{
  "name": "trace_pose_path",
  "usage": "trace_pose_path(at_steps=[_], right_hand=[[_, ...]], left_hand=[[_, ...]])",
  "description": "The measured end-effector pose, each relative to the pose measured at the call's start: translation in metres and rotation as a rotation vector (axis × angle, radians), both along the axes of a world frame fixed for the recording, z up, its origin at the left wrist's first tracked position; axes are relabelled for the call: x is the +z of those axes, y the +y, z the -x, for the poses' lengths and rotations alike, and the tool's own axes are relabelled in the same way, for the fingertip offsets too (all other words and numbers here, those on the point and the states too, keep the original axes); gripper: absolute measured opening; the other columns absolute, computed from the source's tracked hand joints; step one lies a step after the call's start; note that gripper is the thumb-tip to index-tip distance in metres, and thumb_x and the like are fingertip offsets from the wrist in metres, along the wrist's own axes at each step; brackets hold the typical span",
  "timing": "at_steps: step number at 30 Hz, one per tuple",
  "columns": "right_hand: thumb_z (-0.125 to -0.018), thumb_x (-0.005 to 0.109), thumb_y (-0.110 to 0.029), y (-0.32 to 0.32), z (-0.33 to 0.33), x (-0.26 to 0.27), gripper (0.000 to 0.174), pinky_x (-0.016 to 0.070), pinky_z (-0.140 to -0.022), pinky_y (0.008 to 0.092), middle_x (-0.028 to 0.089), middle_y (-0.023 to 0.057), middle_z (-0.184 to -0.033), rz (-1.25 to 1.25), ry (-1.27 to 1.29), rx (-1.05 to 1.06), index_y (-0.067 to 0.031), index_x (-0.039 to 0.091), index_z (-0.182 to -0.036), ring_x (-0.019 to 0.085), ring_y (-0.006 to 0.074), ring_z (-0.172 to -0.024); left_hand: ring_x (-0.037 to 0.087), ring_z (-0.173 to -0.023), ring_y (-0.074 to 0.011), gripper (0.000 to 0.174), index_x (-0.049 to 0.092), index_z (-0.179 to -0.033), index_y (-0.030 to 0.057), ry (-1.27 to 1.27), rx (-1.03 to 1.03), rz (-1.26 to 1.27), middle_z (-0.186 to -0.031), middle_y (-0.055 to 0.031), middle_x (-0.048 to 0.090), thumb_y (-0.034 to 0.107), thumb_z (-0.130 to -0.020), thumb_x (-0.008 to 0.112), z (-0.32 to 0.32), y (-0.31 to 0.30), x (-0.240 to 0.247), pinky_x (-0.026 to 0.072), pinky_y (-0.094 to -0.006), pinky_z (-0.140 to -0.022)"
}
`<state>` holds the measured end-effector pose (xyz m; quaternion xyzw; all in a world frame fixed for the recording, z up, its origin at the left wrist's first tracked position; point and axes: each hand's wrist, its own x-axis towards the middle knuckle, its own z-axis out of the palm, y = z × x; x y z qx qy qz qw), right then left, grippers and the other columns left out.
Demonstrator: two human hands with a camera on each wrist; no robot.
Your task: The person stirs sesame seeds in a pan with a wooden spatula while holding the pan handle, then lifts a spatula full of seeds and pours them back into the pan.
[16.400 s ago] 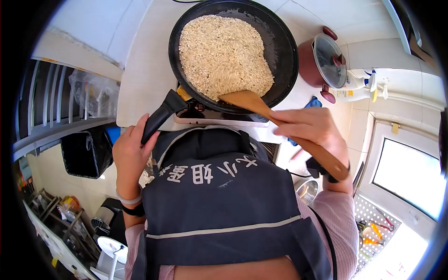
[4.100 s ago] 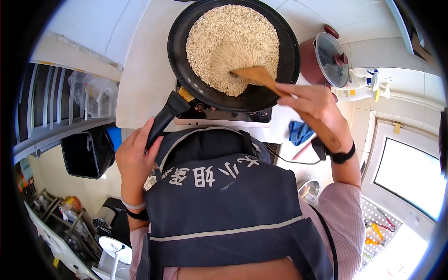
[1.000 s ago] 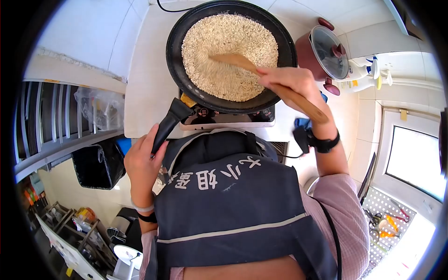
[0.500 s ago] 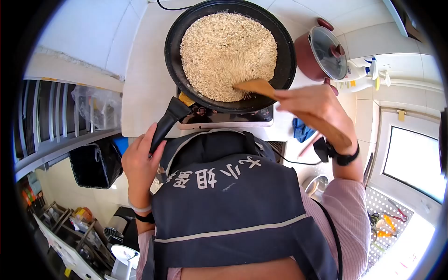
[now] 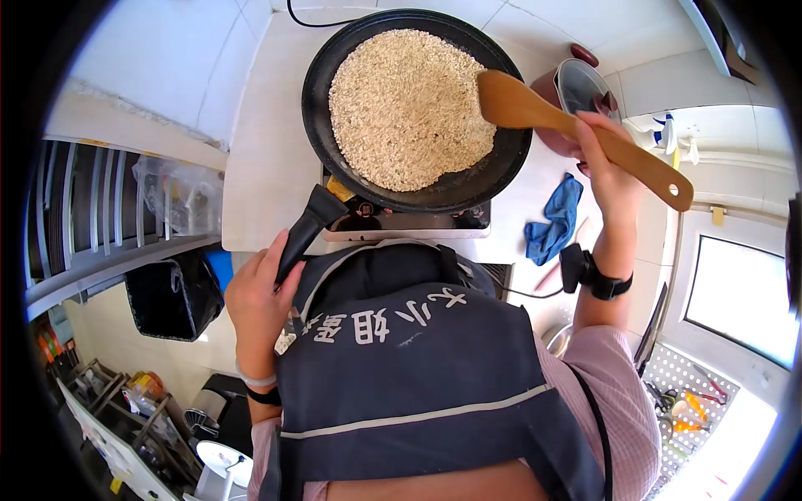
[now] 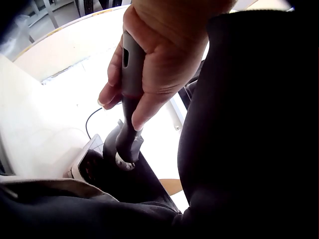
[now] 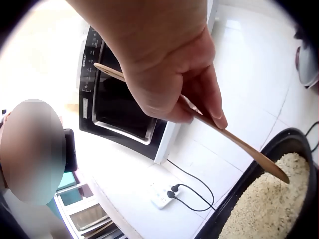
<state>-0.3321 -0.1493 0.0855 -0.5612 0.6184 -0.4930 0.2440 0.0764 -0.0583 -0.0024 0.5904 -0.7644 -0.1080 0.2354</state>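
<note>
Head view has the spatula (image 5: 547, 119) at the pan's right side, its blade over the right edge of the pale grain (image 5: 409, 113); whether the blade touches the grain cannot be told. The grain lies in one broad heap inside the black pan (image 5: 505, 163), with dark metal bare around it. The right hand (image 5: 614, 175) grips the spatula partway along its shaft, the holed end sticking out past the wrist. The left hand (image 5: 259, 292) holds the pan's handle (image 5: 309, 230), thumb and fingers wrapped about it, as the left wrist view confirms.

Beneath the pan is a flat cooker (image 5: 401, 221) on the pale counter (image 5: 267, 159). A maroon pot (image 5: 576, 79) with a glass lid stands just beyond the pan to the right, and a crumpled blue cloth (image 5: 555, 219) lies nearer the person. Farther out, a black bin (image 5: 174, 296) is at the left; the right wrist view adds a dark oven (image 7: 119, 94).
</note>
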Motion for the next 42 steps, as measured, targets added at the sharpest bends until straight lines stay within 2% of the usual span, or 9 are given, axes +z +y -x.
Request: trace_pose_path(at_steps=[4, 7, 14, 16, 17, 18, 23, 32, 42], right_hand=[[-0.094, 0.067, -0.016, -0.005, 0.028, -0.024, 0.025, 0.0532, -0.063, 0.0191, 0.072, 0.0127, -0.09, -0.137, 0.143, -0.178, 0.0026, 0.067, -0.11, 0.068, 0.0124, -0.068], [-0.092, 0.068, -0.013, -0.038, 0.028, -0.061, 0.025, 0.0572, -0.061, 0.0237, 0.071, 0.0169, -0.094, -0.068, -0.262, -0.187, 0.007, 0.065, -0.106, 0.074, 0.0236, -0.082], [-0.092, 0.068, -0.014, -0.085, -0.013, -0.093, 0.026, 0.0593, -0.064, 0.0267, 0.071, 0.0152, -0.096, -0.11, -0.528, 0.047, 0.0059, 0.065, -0.11, 0.073, 0.0238, -0.078], [-0.094, 0.066, -0.012, -0.075, -0.025, -0.09, 0.025, 0.0589, -0.067, 0.026, 0.07, 0.0149, -0.1, -0.128, -0.347, 0.212, 0.0054, 0.064, -0.112, 0.073, 0.0232, -0.088], [-0.093, 0.068, -0.015, -0.069, -0.026, -0.09, 0.018, 0.0567, -0.069, 0.0233, 0.073, 0.009, -0.096, -0.104, -0.148, 0.25, -0.0042, 0.071, -0.107, 0.071, 0.0122, -0.081], [-0.091, 0.068, -0.006, -0.056, -0.032, -0.08, 0.015, 0.0564, -0.076, 0.0238, 0.072, 0.0096, -0.106, -0.082, 0.049, 0.322, 0.0015, 0.072, -0.103, 0.071, 0.0157, -0.094], [-0.082, 0.071, 0.002, -0.014, -0.032, -0.051, 0.016, 0.0548, -0.076, 0.0269, 0.071, 0.0175, -0.112, 0.164, 0.367, 0.738, 0.0017, 0.07, -0.098, 0.072, 0.024, -0.087], [-0.076, 0.074, -0.001, 0.044, 0.003, 0.03, 0.016, 0.0548, -0.062, 0.0311, 0.073, 0.0164, -0.102, 0.024, 0.398, 0.687, -0.0014, 0.073, -0.091, 0.072, 0.0272, -0.074], [-0.083, 0.07, -0.005, -0.014, -0.072, -0.038, 0.015, 0.0556, -0.065, 0.0312, 0.073, 0.0093, -0.09, 0.331, 0.43, 0.728, -0.0056, 0.071, -0.098, 0.07, 0.0264, -0.074]], left_hand=[[0.062, -0.066, -0.0251, 0.052, 0.065, -0.124, 0.0099, 0.006, -0.019, 0.004, -0.088, -0.0096, 0.068, 0.015, -0.074, 0.081, -0.002, -0.001, -0.002, 0.0491, -0.0342, -0.059], [0.062, -0.066, -0.0255, 0.052, 0.065, -0.124, 0.0092, 0.011, -0.021, -0.008, -0.088, -0.01, 0.068, 0.014, -0.074, 0.081, -0.001, -0.001, 0.001, 0.0493, -0.0345, -0.059], [0.063, -0.064, -0.0253, 0.048, 0.066, -0.123, 0.0065, -0.006, -0.052, 0.011, -0.09, -0.0132, 0.07, 0.011, -0.077, 0.08, -0.002, -0.002, 0.001, 0.0502, -0.0323, -0.058], [0.063, -0.064, -0.0259, 0.049, 0.066, -0.123, 0.0067, 0.009, -0.04, 0.014, -0.09, -0.0132, 0.07, 0.012, -0.077, 0.08, -0.001, -0.001, 0.0, 0.0503, -0.0324, -0.058], [0.063, -0.064, -0.0259, 0.049, 0.066, -0.123, 0.0067, 0.009, -0.04, 0.012, -0.09, -0.0132, 0.07, 0.012, -0.077, 0.08, -0.001, -0.001, 0.001, 0.0503, -0.0324, -0.058], [0.064, -0.065, -0.0261, 0.049, 0.066, -0.123, 0.007, 0.007, -0.036, 0.009, -0.09, -0.0133, 0.07, 0.012, -0.077, 0.08, -0.001, 0.0, 0.001, 0.0504, -0.0325, -0.058], [0.064, -0.065, -0.0263, 0.049, 0.066, -0.124, 0.0077, 0.001, -0.032, 0.021, -0.09, -0.0132, 0.07, 0.011, -0.077, 0.08, -0.001, 0.001, -0.002, 0.0505, -0.0326, -0.058], [0.062, -0.065, -0.025, 0.052, 0.065, -0.125, 0.0092, 0.001, -0.015, -0.017, -0.088, -0.0099, 0.068, 0.014, -0.076, 0.08, 0.0, 0.003, -0.002, 0.0493, -0.0338, -0.058], [0.062, -0.065, -0.0242, 0.051, 0.066, -0.124, 0.0089, 0.007, -0.006, 0.013, -0.087, -0.0097, 0.068, 0.013, -0.076, 0.081, 0.001, 0.004, -0.003, 0.0492, -0.0329, -0.058]])
